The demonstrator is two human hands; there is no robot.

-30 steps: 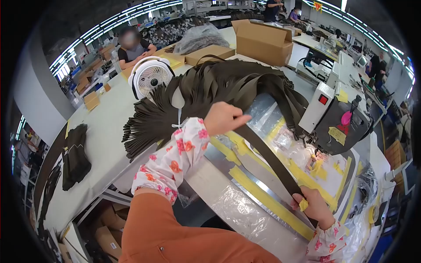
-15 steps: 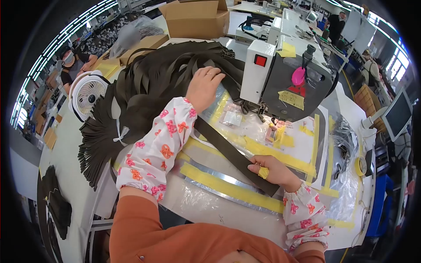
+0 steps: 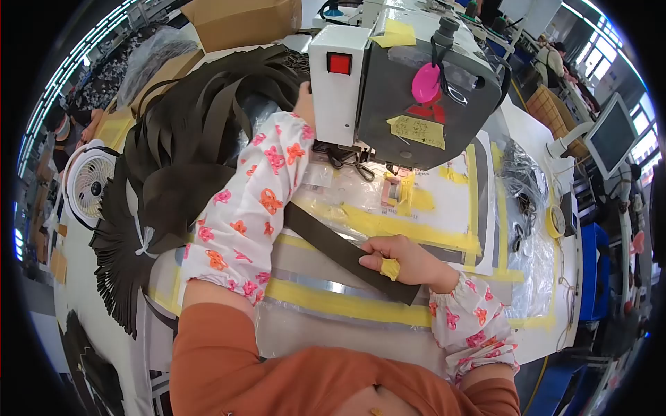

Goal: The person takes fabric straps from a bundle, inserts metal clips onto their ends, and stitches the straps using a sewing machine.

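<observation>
My right hand (image 3: 409,262) pinches a dark olive fabric strap (image 3: 333,243) near its lower end, thumb on top; a piece of yellow tape is wrapped on one finger. The strap slants up to the left and passes under my left sleeve. My left hand (image 3: 304,105) reaches far forward beside the white side of the sewing machine (image 3: 430,104), and its fingers are hidden behind the machine head. Left of it lies a large heap of similar dark straps (image 3: 187,118), with a bundle tied by a white strip (image 3: 144,239).
A small white fan (image 3: 90,184) stands at the left. A cardboard box (image 3: 243,24) is at the back. Yellow tape strips (image 3: 347,299) and plastic film cover parts of the table. A roll of yellow tape (image 3: 555,222) and a monitor (image 3: 609,135) are at the right.
My left hand has moved forward from over the strap heap to behind the machine head. My right hand still holds the strap. The whole view has shifted, with the machine now nearer.
</observation>
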